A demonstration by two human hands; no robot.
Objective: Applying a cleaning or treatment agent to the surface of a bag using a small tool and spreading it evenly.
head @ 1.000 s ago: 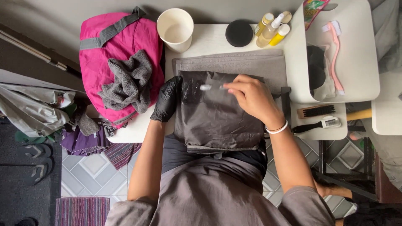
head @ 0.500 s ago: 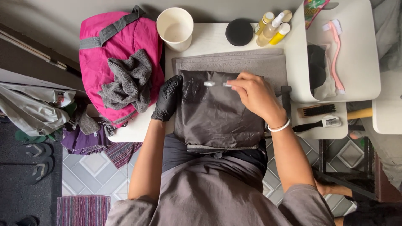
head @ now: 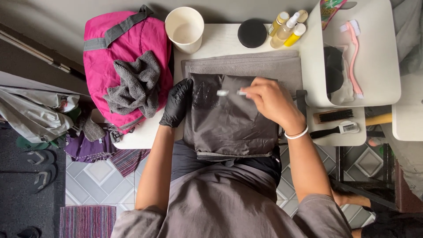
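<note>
Closest to you, your lap in grey cloth fills the lower middle of the view, with grey and white floor tiles (head: 94, 176) to either side. Just beyond your lap, a dark grey bag (head: 229, 119) lies flat on the white surface (head: 145, 132), its near edge hanging slightly over the rim towards you.

Your left hand (head: 176, 102), in a black glove, rests on the bag's left edge with its fingers laid flat and together, pinning the fabric down. Your right hand (head: 269, 100) is bare, with a white band at the wrist, and its fingers are closed around a small white brush (head: 225, 93). The brush head lies against the upper part of the bag, where a pale, wet-looking patch shows on the fabric.

Under the far end of the bag a folded grey towel (head: 260, 66) is spread on the surface. To your left, a pink bag (head: 119, 39) sits with a crumpled grey cloth (head: 134, 83) on top of it. To your right, a black brush (head: 332, 115) and a black-handled tool (head: 337, 130) lie on a small white ledge.

Farthest away, a white cup (head: 185, 28) stands upright, then a round black lid (head: 252, 33), then three small bottles (head: 288, 28) close together. A white tray (head: 379, 57) beyond them holds a pink toothbrush (head: 352, 53).
</note>
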